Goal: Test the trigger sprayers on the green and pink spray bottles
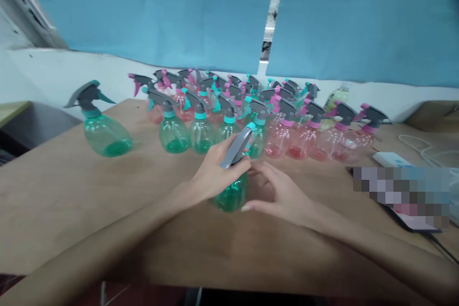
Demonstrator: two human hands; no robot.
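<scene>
A green spray bottle (231,196) with a grey and teal trigger head is at the middle of the table, in front of me. My left hand (218,167) is wrapped round its neck, just under the spray head. At the bottle's right side is my right hand (283,191), its fingers curved and apart, with the thumb near the lower part of the bottle. Whether those fingertips touch the bottle is hard to make out. Just behind stands a row of green spray bottles (174,131) and pink spray bottles (299,141).
More spray bottles crowd the back of the wooden table (71,201). One green spray bottle (107,136) stands apart at the left. On the right are a dark-edged device (412,222) with a blurred-out screen, a white box (390,159) and a cable (418,141).
</scene>
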